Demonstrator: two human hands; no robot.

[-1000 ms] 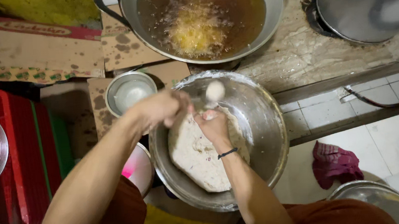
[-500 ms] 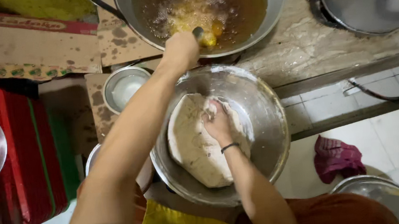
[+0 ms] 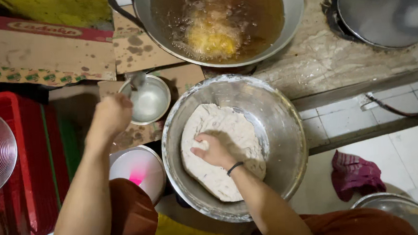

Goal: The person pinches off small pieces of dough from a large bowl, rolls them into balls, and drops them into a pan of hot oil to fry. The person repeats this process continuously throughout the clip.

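Right hand (image 3: 213, 151) pinches soft, sticky-looking dough (image 3: 220, 150) mid-frame in the steel bowl (image 3: 288, 141); best grabbed from the edge. Left hand (image 3: 110, 116), loosely closed, dips fingertips at the small water bowl (image 3: 150, 101).

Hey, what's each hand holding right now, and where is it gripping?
The right hand pinches a lump at the top of the dough in the steel bowl. The left hand holds nothing visible, fingers at the small water bowl.

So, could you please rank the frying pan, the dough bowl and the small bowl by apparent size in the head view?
1. Frying pan, cut off by the frame's top.
2. Dough bowl, nearly as wide, possibly nearer the camera, so unsure.
3. Small bowl, clearly smallest.
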